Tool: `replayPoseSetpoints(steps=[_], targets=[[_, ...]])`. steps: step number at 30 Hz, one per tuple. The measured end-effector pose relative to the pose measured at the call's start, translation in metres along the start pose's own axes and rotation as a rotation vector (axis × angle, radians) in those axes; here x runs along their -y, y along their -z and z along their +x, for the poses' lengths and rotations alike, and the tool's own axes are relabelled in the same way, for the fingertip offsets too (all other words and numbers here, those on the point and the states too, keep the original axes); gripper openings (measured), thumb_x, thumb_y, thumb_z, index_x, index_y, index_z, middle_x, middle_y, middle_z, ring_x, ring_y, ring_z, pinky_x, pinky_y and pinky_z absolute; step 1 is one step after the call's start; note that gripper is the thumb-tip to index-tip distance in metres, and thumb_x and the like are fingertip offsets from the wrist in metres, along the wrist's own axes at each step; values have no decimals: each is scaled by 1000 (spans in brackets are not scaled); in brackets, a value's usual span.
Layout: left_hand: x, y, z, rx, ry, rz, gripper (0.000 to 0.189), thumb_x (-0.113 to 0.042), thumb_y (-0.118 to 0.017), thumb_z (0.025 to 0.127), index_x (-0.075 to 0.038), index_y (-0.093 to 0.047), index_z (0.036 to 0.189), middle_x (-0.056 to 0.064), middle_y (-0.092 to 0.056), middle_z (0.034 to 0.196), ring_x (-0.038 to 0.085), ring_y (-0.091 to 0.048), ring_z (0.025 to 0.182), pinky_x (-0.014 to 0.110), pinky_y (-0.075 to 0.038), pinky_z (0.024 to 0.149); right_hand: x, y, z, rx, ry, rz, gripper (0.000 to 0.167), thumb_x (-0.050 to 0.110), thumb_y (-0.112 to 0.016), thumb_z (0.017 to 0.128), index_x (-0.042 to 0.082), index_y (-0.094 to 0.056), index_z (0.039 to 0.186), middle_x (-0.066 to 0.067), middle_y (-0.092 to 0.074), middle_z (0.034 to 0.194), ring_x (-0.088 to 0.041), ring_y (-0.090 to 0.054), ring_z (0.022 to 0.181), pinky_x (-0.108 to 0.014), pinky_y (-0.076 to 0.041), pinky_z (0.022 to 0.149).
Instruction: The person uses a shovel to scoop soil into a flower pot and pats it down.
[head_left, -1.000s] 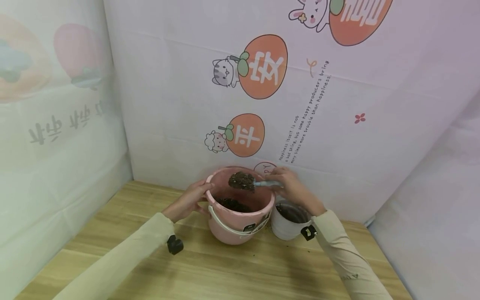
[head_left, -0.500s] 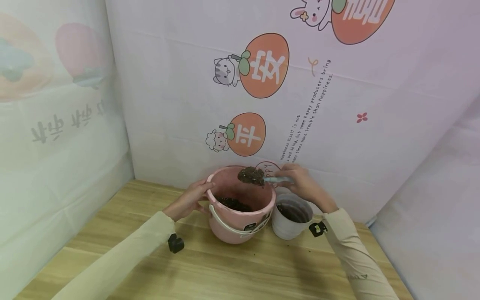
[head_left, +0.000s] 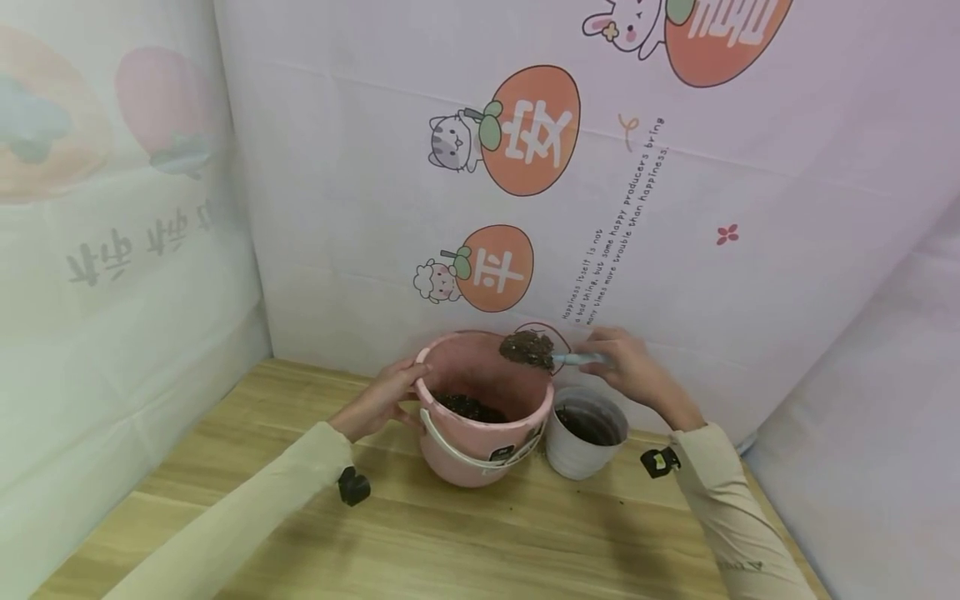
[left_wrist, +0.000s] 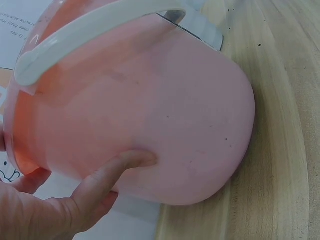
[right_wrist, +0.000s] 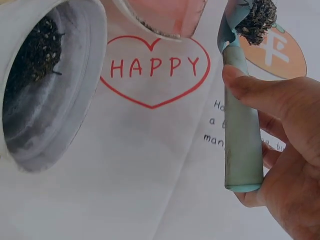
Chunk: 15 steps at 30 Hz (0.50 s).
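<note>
My left hand [head_left: 382, 402] grips the pink bucket [head_left: 457, 462] at its left side, thumb at the rim; the left wrist view shows a finger against the outer wall. Dark soil [head_left: 471, 407] lies low inside the bucket. In my right hand [head_left: 637, 371] is a garden trowel [right_wrist: 243, 130], pinched by its pale blue-green handle between thumb and fingers. A heap of soil [head_left: 528, 348] sits on the trowel's blade, over the bucket's right rear rim in the head view. Just right of the bucket stands a white plant pot [head_left: 576, 460] with some soil inside.
The wooden table [head_left: 450, 550] carries a few soil crumbs near the pot. A printed white cloth [head_left: 360, 208] hangs close behind the bucket, with more cloth on both sides. The bucket's white handle [head_left: 457, 454] hangs down in front.
My right hand has moved right with the loaded trowel, from over the bucket's middle toward its right rim and the pot. The left hand stays on the bucket.
</note>
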<state>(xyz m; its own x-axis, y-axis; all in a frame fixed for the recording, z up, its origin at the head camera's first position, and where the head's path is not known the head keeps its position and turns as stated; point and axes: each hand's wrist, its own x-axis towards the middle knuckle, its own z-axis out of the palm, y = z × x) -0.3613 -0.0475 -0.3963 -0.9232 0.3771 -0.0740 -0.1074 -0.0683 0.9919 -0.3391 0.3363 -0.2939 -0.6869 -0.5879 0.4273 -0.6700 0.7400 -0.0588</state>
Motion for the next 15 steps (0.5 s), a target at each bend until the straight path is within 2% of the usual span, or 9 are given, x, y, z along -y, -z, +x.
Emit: replayPoseSetpoints(steps=[4, 8, 15], targets=[[0, 0, -1, 2, 4, 2, 65, -27, -48, 108, -9, -26, 166, 26, -33, 164, 53, -39, 145, 56, -68, 72, -6, 3, -6, -13, -1, -11, 27, -4, -80, 85, 0, -79, 112, -11, -73, 98, -29, -65, 91, -46, -57, 79], [-1, 0, -2, 12, 7, 2, 65, -27, -47, 109, -10, -23, 167, 26, -28, 167, 53, -36, 147, 56, -68, 74, -10, 7, -12, 0, -41, -19, 26, -3, -80, 86, -1, -78, 112, -13, -73, 100, -32, -64, 93, -47, -55, 80], [-1, -1, -2, -2, 9, 5, 65, -26, -48, 108, -9, -25, 166, 27, -28, 167, 53, -38, 146, 55, -69, 72, -16, 14, -20, 20, -98, -22, 26, -1, -79, 89, -1, -77, 115, -16, -73, 105, -33, -63, 97, -50, -55, 80]])
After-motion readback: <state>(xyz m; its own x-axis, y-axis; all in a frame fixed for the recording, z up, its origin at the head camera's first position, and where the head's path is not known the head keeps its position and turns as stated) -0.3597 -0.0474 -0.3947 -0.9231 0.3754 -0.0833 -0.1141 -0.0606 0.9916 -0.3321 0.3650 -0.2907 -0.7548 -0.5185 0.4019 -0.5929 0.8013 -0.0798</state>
